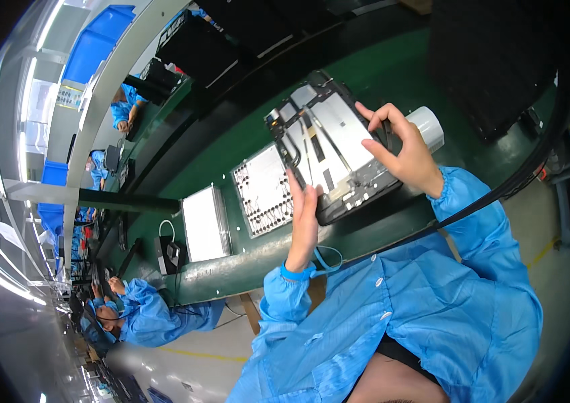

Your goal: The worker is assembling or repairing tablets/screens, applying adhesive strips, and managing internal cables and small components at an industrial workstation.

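So the flat unit w/ the black frame + silver panel point(328, 148) is tilted in view, just in from the counter's point(392, 64) near edge, bare side up, cables and boards showing. Can't tell if it's fully resting or a bit lifted tbh. L hand point(305, 218) grips its left side near the bottom corner, fingers pretty straight; R hand point(407, 151) has the opposite side pinched btwn thumb and curled fingers. Main risk imo: a lopsided grip or one hand slipping, and that low corner drops or slides off the near edge. Thumbs on the face could also snag a cable or press a board. Left of it, v. close, is a tray of small black-tipped wired parts point(261, 191); can't tell if they touch, but a leftward swing could knock those loose. Blue cord point(335, 250) by the L wrist might catch too. White cylinder point(427, 127) sits just past the R hand, so an elbow-out turn might tip it. Further left along the near edge: white-topped stack point(206, 225), small dark box point(169, 255), then a co-worker point(157, 316) in blue.
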Demonstrator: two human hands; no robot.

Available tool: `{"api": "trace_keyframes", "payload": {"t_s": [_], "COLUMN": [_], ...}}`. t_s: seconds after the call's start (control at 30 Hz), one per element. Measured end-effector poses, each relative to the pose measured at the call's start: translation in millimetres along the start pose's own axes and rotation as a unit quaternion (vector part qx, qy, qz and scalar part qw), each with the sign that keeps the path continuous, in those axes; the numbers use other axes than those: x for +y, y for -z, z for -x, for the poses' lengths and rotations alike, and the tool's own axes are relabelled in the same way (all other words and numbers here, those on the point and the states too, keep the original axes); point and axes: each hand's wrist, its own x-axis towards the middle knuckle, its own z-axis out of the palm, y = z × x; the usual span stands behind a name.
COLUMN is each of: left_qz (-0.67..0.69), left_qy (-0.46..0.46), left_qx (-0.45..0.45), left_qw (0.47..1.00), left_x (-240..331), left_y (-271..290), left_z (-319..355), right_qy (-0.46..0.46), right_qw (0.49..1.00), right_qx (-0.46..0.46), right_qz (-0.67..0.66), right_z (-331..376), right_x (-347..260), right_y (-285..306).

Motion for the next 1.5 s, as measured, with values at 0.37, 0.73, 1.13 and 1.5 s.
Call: {"api": "trace_keyframes", "payload": {"t_s": [0.37,0.73,1.13,1.5], "left_qz": [0.219,-0.013,-0.466,-0.573], "left_qy": [0.041,-0.001,-0.271,-0.312], "left_qx": [0.019,0.126,-0.469,-0.565], "left_qw": [0.975,0.992,0.700,0.505], "left_x": [45,-107,70,-8], "left_y": [165,269,-101,-160], "left_z": [-138,-322,-157,-181], "right_qy": [0.094,-0.124,-0.136,0.045], "right_qw": [0.995,0.964,0.965,0.988], "right_qx": [0.029,0.233,0.222,0.110], "right_qz": [0.007,-0.043,0.004,0.103], "right_z": [-21,119,93,74], "right_x": [22,72,121,136], "right_y": [47,125,174,149]}}
